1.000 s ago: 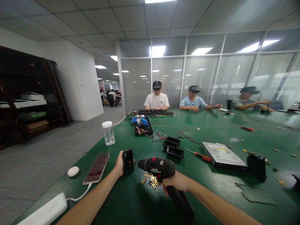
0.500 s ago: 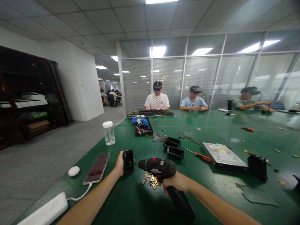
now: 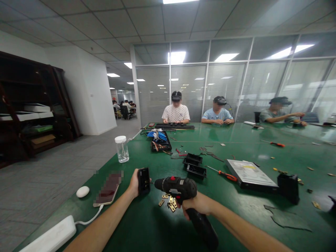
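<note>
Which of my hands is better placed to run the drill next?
Probably the right hand: it grips the drill, which points toward the black case held in the left hand.

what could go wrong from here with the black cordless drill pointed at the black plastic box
The black cordless drill in the right hand points its tip at the small black plastic box in the left hand; a slip might gouge the box or nick that hand.
The small rectangular brass-coloured pieces lie loose near the drill and could get knocked about.
The thin white cable runs close to the left forearm, which might snag it.
</note>
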`<action>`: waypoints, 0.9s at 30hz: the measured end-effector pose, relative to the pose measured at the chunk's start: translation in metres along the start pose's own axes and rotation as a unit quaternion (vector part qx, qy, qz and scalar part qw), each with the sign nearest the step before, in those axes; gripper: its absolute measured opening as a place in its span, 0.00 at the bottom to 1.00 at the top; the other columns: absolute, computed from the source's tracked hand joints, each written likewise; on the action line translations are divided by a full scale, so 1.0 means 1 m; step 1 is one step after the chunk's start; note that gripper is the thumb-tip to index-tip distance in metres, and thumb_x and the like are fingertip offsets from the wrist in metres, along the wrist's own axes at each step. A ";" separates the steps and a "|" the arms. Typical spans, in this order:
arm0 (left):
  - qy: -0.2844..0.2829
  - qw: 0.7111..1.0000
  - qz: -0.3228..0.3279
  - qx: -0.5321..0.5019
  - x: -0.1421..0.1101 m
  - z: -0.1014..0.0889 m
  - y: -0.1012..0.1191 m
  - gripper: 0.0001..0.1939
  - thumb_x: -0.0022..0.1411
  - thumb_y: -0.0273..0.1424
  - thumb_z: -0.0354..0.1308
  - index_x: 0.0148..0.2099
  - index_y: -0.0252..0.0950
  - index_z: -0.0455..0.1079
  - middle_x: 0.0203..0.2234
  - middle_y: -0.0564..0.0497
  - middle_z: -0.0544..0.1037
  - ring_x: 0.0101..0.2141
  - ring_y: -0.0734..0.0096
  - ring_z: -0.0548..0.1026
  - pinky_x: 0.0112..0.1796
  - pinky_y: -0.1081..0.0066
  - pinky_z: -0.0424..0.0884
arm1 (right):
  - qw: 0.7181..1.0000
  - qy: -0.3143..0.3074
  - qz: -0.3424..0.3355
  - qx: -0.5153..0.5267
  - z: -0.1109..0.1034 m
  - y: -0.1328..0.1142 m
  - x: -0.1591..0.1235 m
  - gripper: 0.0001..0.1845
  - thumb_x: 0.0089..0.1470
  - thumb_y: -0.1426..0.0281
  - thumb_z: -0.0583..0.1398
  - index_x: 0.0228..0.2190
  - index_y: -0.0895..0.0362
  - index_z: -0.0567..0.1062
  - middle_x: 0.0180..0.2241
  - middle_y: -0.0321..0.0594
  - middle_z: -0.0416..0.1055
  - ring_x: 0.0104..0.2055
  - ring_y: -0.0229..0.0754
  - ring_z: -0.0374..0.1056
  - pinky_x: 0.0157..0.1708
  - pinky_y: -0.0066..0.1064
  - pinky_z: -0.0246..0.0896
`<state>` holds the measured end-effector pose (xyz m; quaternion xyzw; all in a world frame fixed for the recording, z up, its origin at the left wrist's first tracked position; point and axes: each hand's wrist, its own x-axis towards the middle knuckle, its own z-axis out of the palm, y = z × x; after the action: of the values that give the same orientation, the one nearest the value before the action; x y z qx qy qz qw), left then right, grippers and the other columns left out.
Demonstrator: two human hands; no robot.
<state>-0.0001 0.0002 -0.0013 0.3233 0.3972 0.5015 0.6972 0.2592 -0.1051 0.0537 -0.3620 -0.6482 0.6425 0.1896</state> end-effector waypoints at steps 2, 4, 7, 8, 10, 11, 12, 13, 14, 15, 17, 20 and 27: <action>-0.001 1.000 0.003 0.001 0.001 -0.001 -0.001 0.22 0.44 0.46 0.41 0.26 0.30 0.64 0.18 0.45 0.71 0.20 0.66 0.69 0.22 0.68 0.63 | 1.000 0.002 0.001 -0.001 0.000 -0.001 -0.001 0.11 0.34 0.75 0.50 0.26 0.61 0.64 0.14 0.32 0.61 0.17 0.31 0.58 0.17 0.22 0.51; -0.003 1.000 0.007 0.002 0.001 -0.001 -0.002 0.22 0.44 0.46 0.41 0.26 0.31 0.63 0.18 0.45 0.71 0.20 0.65 0.69 0.22 0.68 0.63 | 1.000 0.005 0.005 -0.006 0.000 -0.002 -0.001 0.11 0.34 0.75 0.50 0.27 0.61 0.64 0.15 0.32 0.61 0.17 0.31 0.58 0.18 0.22 0.52; -0.003 1.000 0.013 0.003 0.002 -0.002 -0.002 0.22 0.44 0.46 0.41 0.26 0.31 0.63 0.18 0.45 0.71 0.20 0.66 0.69 0.22 0.68 0.63 | 1.000 0.007 0.014 -0.011 0.000 -0.001 0.000 0.11 0.34 0.75 0.50 0.27 0.61 0.64 0.15 0.32 0.61 0.17 0.31 0.58 0.18 0.23 0.52; -0.003 1.000 0.013 0.003 0.002 -0.002 -0.002 0.22 0.44 0.46 0.41 0.26 0.31 0.63 0.18 0.45 0.70 0.20 0.66 0.69 0.22 0.69 0.63 | 1.000 0.007 0.016 -0.010 0.000 0.000 0.001 0.11 0.35 0.75 0.50 0.27 0.61 0.64 0.15 0.33 0.61 0.17 0.31 0.58 0.18 0.23 0.52; -0.001 1.000 0.010 0.002 0.002 -0.002 -0.001 0.22 0.44 0.46 0.41 0.26 0.31 0.63 0.18 0.45 0.70 0.20 0.66 0.69 0.21 0.69 0.63 | 1.000 0.005 0.016 -0.007 0.000 0.001 0.001 0.10 0.35 0.75 0.50 0.26 0.61 0.64 0.15 0.33 0.61 0.17 0.31 0.57 0.18 0.22 0.52; 0.000 1.000 0.008 0.002 0.002 -0.002 0.000 0.22 0.44 0.46 0.41 0.26 0.31 0.63 0.18 0.46 0.70 0.19 0.66 0.69 0.21 0.69 0.63 | 1.000 0.004 0.012 -0.006 0.000 0.002 0.002 0.10 0.35 0.75 0.50 0.26 0.61 0.64 0.14 0.33 0.61 0.16 0.31 0.57 0.17 0.22 0.51; 0.002 1.000 0.006 0.002 0.002 -0.002 0.000 0.22 0.44 0.46 0.42 0.26 0.31 0.63 0.18 0.46 0.70 0.19 0.66 0.69 0.21 0.69 0.63 | 1.000 0.003 0.008 -0.004 0.000 0.003 0.002 0.10 0.35 0.75 0.50 0.26 0.61 0.64 0.14 0.33 0.61 0.16 0.31 0.57 0.17 0.22 0.51; 0.003 1.000 0.005 0.002 0.002 -0.002 0.000 0.22 0.44 0.46 0.42 0.26 0.31 0.63 0.18 0.46 0.70 0.19 0.66 0.69 0.21 0.69 0.63 | 1.000 0.002 0.003 -0.004 -0.001 0.003 0.002 0.10 0.35 0.75 0.50 0.26 0.61 0.64 0.14 0.33 0.61 0.16 0.31 0.57 0.18 0.22 0.51; 0.003 1.000 0.003 0.002 0.002 -0.002 0.000 0.22 0.44 0.46 0.42 0.26 0.31 0.63 0.18 0.46 0.70 0.19 0.66 0.69 0.21 0.69 0.63 | 1.000 0.000 -0.001 -0.004 -0.001 0.003 0.002 0.10 0.35 0.75 0.50 0.26 0.61 0.64 0.14 0.33 0.61 0.16 0.31 0.57 0.18 0.22 0.51; 0.003 1.000 0.002 0.002 0.002 -0.002 0.000 0.22 0.44 0.46 0.42 0.26 0.31 0.63 0.18 0.46 0.70 0.19 0.66 0.69 0.21 0.69 0.63 | 1.000 -0.001 -0.004 -0.004 -0.001 0.003 0.002 0.10 0.35 0.75 0.50 0.26 0.61 0.64 0.15 0.33 0.61 0.17 0.31 0.57 0.18 0.22 0.51; 0.002 1.000 0.002 0.001 0.002 -0.002 0.000 0.22 0.44 0.46 0.41 0.26 0.31 0.63 0.17 0.46 0.70 0.19 0.66 0.69 0.21 0.69 0.63 | 1.000 -0.002 -0.007 -0.005 -0.002 0.003 0.002 0.10 0.35 0.75 0.50 0.27 0.61 0.64 0.15 0.33 0.61 0.17 0.31 0.58 0.18 0.22 0.52; 0.001 1.000 0.004 -0.001 0.001 -0.001 -0.001 0.22 0.44 0.46 0.41 0.25 0.31 0.63 0.17 0.46 0.70 0.19 0.66 0.69 0.21 0.69 0.63 | 1.000 -0.006 -0.011 -0.004 -0.002 0.001 0.001 0.11 0.35 0.75 0.50 0.27 0.61 0.64 0.16 0.33 0.61 0.17 0.32 0.58 0.18 0.23 0.52; 0.010 1.000 -0.008 -0.005 -0.004 0.005 0.002 0.22 0.45 0.45 0.40 0.25 0.31 0.63 0.17 0.46 0.70 0.19 0.66 0.69 0.21 0.69 0.63 | 1.000 0.001 -0.002 -0.014 -0.001 0.002 0.000 0.11 0.35 0.75 0.50 0.27 0.62 0.64 0.15 0.33 0.61 0.17 0.31 0.58 0.18 0.22 0.52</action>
<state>0.0027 -0.0035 0.0040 0.3115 0.4046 0.5009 0.6988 0.2603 -0.1048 0.0521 -0.3639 -0.6576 0.6328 0.1865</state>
